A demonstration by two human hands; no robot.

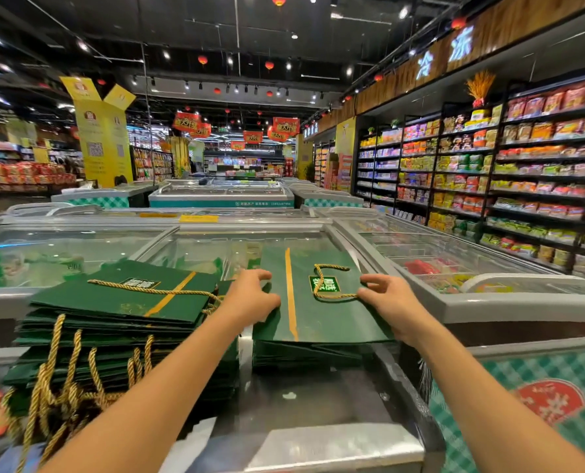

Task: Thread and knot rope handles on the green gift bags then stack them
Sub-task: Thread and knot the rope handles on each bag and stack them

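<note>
A flat green gift bag with a gold stripe lies on top of a low pile of green bags on the freezer lid. A gold rope handle loops across its label. My left hand rests on the bag's left edge with fingers spread and bent. My right hand sits at the bag's right edge, its thumb and fingertips at the end of the rope. To the left stands a tall stack of finished green bags with gold rope handles hanging over the front.
The bags sit on a glass-topped chest freezer with a metal frame. More freezers stretch ahead and to the right. Stocked shelves line the right aisle. A yellow display pillar stands at the left rear.
</note>
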